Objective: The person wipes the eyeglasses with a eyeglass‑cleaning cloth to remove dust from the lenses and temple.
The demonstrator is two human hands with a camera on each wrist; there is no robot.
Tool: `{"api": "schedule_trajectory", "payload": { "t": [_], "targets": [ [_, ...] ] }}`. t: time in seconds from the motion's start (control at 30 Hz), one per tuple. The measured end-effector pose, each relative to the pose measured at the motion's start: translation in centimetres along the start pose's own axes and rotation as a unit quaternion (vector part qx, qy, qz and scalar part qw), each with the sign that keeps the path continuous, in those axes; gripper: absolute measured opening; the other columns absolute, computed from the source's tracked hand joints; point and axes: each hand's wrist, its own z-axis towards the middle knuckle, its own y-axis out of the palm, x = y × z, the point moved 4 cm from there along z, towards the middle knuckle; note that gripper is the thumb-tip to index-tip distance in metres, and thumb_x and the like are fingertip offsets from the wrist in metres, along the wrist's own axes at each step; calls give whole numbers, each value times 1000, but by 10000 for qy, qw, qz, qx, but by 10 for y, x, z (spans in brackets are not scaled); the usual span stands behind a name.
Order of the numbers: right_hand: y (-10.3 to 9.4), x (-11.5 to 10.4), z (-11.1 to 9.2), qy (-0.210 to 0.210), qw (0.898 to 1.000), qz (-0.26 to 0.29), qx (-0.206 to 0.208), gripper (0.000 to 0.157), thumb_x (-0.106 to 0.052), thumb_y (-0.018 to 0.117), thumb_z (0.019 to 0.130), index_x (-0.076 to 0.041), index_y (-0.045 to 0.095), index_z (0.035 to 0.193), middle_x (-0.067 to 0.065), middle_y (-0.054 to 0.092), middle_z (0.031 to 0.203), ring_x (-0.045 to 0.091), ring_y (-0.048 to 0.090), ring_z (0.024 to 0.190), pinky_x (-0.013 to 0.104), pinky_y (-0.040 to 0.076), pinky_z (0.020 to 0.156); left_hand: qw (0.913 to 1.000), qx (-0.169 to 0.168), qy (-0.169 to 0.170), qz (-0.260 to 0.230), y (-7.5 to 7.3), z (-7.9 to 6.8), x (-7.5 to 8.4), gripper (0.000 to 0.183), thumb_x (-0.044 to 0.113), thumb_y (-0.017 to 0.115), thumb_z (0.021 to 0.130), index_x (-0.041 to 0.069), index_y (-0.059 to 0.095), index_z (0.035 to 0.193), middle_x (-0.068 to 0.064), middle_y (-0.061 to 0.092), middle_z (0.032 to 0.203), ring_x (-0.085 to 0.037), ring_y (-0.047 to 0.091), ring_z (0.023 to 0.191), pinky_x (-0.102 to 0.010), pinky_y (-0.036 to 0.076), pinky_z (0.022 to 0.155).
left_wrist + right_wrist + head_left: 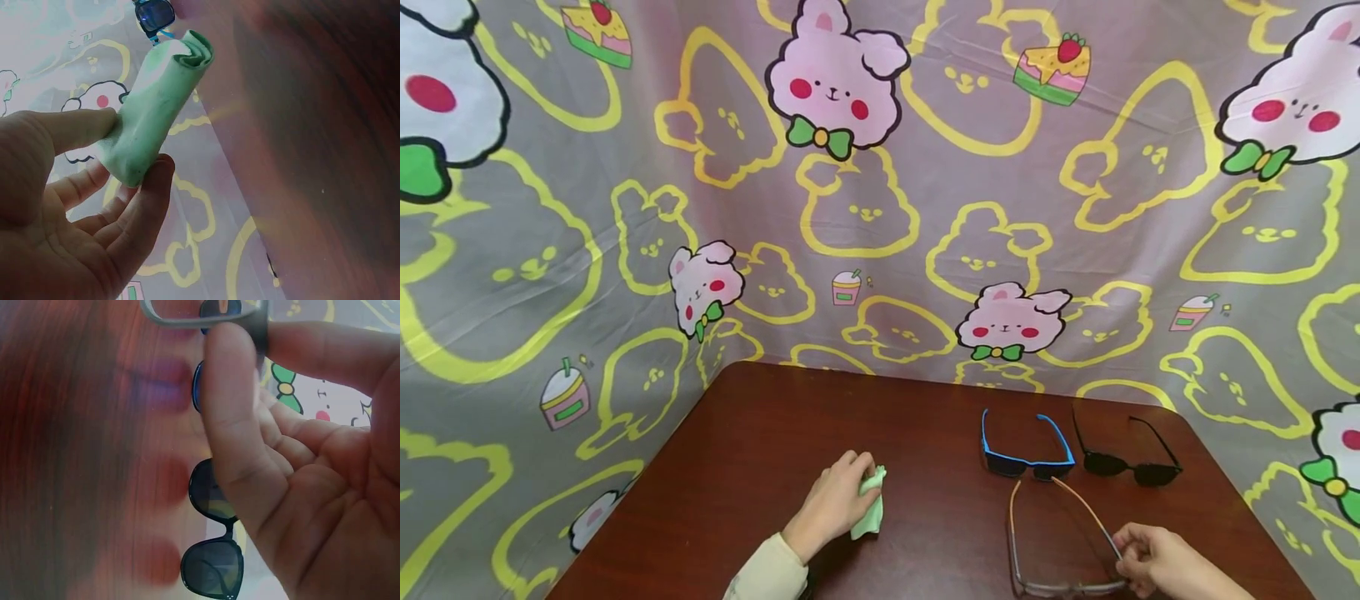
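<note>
My left hand (835,504) holds a light green cloth (870,507) over the left-middle of the table. In the left wrist view the cloth (153,115) is rolled into a soft tube, pinched at its lower end between thumb and fingers. Near the table's front right, my right hand (1161,562) pinches a pair of glasses (1067,588) at the corner where the right temple meets the front. Their frame is greyish and see-through, with temples turning tan toward the tips, unfolded and pointing away from me. The right wrist view shows the thumb and forefinger on the grey frame (206,323).
Blue-framed sunglasses (1004,465) lie just beyond the glasses, temples unfolded. Black sunglasses (1105,464) rest to their right, close to the table's right edge. Patterned fabric (880,192) walls the dark red-brown table (790,417) at the back and sides.
</note>
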Motion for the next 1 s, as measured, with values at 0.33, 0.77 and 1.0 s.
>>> {"api": "schedule_trajectory", "payload": {
  "t": [0.33, 0.77, 1.0],
  "targets": [
    [4, 3, 7, 198, 9993, -245, -214, 16, 1, 55, 87, 9, 54, 100, 8, 58, 73, 27, 58, 66, 37, 49, 59, 9995, -16, -98, 289, 10, 13, -11, 21, 18, 72, 82, 15, 51, 87, 2, 46, 80, -13, 43, 54, -25, 35, 46],
    [-7, -19, 9, 35, 9932, -1145, 206, 26, -20, 60, 92, 4, 56, 101, 8, 57, 71, 24, 57, 62, 36, 49, 52, 9953, -492, -549, 622, 27, 20, -41, 21, 17, 73, 80, 10, 56, 89, -3, 47, 82, -19, 49, 57, -30, 39, 47],
    [-18, -57, 15, -220, 9706, -2188, 980, 28, -26, 60, 92, 0, 59, 101, 4, 58, 73, 16, 55, 59, 30, 44, 50, 9929, -727, -563, 749, 18, 23, -44, 19, 19, 71, 81, 8, 59, 90, -6, 48, 85, -21, 51, 60, -33, 41, 48]
  ]
}}
